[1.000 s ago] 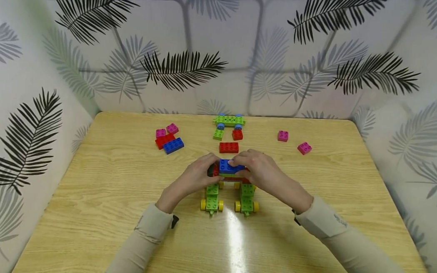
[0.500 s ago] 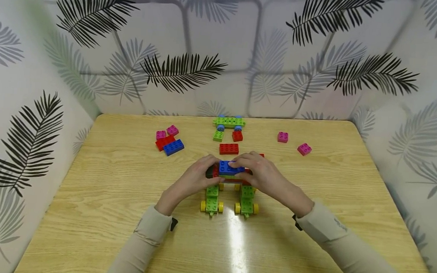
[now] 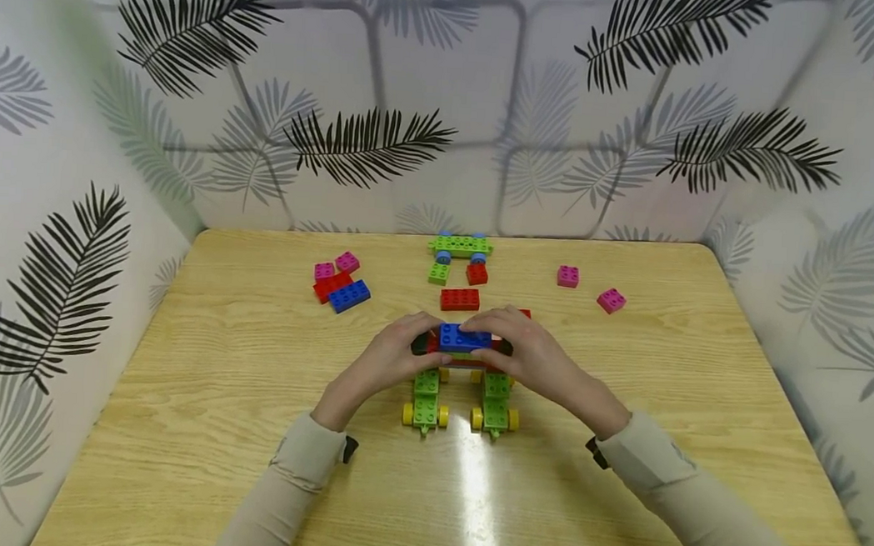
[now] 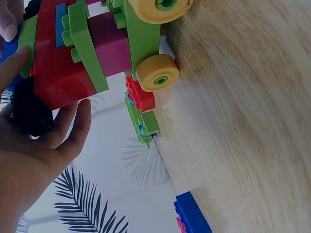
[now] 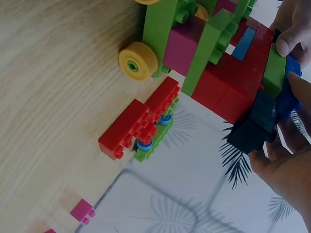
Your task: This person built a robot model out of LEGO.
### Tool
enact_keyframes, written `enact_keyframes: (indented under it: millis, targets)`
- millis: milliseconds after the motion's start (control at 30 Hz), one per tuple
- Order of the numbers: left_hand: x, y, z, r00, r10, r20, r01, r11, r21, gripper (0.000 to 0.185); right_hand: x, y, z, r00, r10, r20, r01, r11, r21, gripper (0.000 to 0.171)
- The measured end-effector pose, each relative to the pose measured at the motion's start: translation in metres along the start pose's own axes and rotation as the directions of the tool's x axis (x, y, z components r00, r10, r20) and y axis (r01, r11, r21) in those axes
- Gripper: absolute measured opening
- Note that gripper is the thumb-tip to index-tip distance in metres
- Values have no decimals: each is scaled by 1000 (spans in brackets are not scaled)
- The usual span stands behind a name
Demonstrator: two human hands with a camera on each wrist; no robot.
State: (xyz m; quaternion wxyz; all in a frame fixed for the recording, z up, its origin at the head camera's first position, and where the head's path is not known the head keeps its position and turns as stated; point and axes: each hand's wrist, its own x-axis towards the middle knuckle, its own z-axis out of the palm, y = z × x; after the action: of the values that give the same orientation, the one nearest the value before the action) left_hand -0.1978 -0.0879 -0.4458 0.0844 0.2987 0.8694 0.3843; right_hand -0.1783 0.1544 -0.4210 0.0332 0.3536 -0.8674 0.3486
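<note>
A light wooden bench [image 3: 212, 393] stands by walls with leaf pictures. In its middle, the left hand [image 3: 390, 358] and the right hand [image 3: 533, 354] each grip, fingers curled, one end of a blue plastic brick [image 3: 464, 338] on top of a red and green block car with yellow wheels [image 3: 460, 387]. A loose red brick [image 3: 460, 299] lies just behind; it may be touching nothing.

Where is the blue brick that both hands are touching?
In the head view, the blue brick sits atop the brick model at table centre, between left hand and right hand.
</note>
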Motion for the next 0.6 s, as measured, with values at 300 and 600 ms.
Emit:
enact_keyframes:
  millis: [300,600]
  targets:
    - [0,1,0,1000,-10,-2,10,1000,10,41,-5,2,5,999,26,-45,-26,1000,7,42]
    - [-1,-3,3,1000,1,-18,0,1000,4,42,-10,4,10,996,58,-69,-58,998,-1,54]
